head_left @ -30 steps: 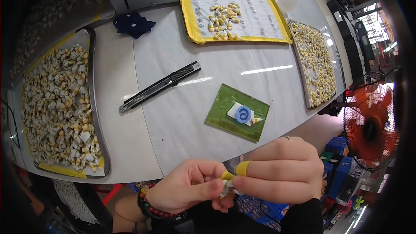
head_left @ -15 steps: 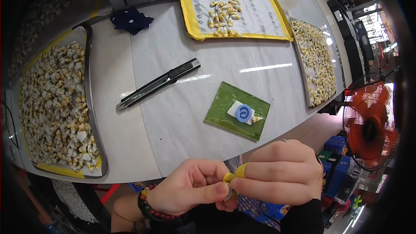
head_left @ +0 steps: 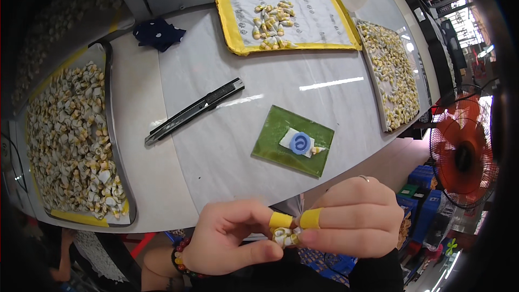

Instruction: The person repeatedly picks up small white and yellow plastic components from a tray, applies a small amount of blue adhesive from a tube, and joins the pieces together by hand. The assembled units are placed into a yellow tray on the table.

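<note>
Beside the grey table (head_left: 227, 165), left hand (head_left: 224, 238) and right hand (head_left: 354, 216) pinch a white-and-yellow piece (head_left: 284, 237). Slipping finger tape (head_left: 281, 219) could drop it.

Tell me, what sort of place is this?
Most likely a workshop or small production room: a tray at left is heaped with small white-and-yellow pieces, a utility knife lies on the worktable, and blue crates stand below at right.
</note>
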The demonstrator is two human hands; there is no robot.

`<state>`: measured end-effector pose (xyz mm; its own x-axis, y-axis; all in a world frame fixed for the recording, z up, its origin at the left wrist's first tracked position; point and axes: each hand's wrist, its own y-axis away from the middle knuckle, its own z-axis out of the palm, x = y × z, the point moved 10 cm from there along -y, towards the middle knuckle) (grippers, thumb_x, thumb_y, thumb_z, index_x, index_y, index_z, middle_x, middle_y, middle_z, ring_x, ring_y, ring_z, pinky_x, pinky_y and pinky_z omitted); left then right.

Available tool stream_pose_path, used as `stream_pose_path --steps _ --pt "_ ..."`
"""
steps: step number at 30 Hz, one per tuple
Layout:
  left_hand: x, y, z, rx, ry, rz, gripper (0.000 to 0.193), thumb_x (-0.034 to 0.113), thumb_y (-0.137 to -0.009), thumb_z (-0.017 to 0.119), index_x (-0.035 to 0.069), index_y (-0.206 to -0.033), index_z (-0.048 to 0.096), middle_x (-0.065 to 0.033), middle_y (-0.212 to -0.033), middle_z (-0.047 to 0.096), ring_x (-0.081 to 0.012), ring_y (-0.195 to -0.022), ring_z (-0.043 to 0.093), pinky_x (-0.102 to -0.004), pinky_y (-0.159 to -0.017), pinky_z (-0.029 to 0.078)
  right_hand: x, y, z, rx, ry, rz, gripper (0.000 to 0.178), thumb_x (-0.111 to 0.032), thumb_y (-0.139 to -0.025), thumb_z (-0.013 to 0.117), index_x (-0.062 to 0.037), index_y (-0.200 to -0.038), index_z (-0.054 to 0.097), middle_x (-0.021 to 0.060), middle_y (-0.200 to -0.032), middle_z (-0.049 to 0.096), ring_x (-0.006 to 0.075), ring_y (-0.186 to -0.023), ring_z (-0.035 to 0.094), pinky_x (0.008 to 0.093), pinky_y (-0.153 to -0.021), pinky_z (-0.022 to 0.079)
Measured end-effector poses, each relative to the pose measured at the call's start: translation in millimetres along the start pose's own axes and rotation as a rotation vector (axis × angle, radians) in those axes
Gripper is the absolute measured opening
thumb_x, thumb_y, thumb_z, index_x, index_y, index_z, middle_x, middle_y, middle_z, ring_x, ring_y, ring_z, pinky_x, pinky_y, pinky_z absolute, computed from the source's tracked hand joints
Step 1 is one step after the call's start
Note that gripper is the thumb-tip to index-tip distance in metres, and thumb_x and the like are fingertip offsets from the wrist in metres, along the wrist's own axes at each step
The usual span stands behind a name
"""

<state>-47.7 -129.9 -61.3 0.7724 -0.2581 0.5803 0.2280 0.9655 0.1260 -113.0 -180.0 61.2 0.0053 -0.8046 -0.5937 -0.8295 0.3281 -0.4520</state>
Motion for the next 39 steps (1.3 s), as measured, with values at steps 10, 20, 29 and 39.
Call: stream_pose_path --steps 10,20,29,39 --pt "-11 2 -5 -0.020 0.214 -0.140 0.031 0.005 -0.080 0.070 -0.009 -0.105 0.057 -0.0171 -0.094 0.065 -0.0249 -0.089 0.066 -0.0363 -0.084 0.053 -9 18 -102 0.461 0.564 -0.045 0.011 -0.003 -0.074 0.066 -0.0019 -0.085 0.066 0.0085 -0.078 0.065 0.0157 -0.068 0.059 0.0254 -0.058 0.043" --pt "2 0 -25 0.163 0.084 -0.031 0.041 0.030 -0.079 0.073 -0.002 -0.097 0.055 -0.0135 -0.079 0.063 -0.0214 -0.073 0.061 -0.0396 -0.066 0.056 219 92 -151 -0.006 0.552 0.827 0.011 -0.005 -0.075 0.066 0.0008 -0.084 0.062 0.0111 -0.078 0.064 0.0215 -0.072 0.061 0.0313 -0.067 0.048" --pt "9 6 -32 0.225 0.085 0.050 0.046 0.027 -0.076 0.076 -0.005 -0.101 0.055 -0.0154 -0.086 0.064 -0.0233 -0.077 0.065 -0.0403 -0.071 0.057 195 79 -153 0.231 0.516 0.723 0.007 0.000 -0.081 0.060 0.0007 -0.088 0.058 0.0079 -0.083 0.060 0.0141 -0.074 0.058 0.0251 -0.062 0.046" --pt "18 9 -26 0.181 0.056 0.131 0.038 0.011 -0.074 0.077 -0.010 -0.100 0.058 -0.0176 -0.091 0.065 -0.0253 -0.085 0.068 -0.0383 -0.081 0.055 80 12 -10 -0.201 0.054 0.350 0.019 0.005 -0.071 0.066 0.0002 -0.090 0.063 0.0085 -0.074 0.059 0.0219 -0.067 0.059 0.0301 -0.059 0.048"
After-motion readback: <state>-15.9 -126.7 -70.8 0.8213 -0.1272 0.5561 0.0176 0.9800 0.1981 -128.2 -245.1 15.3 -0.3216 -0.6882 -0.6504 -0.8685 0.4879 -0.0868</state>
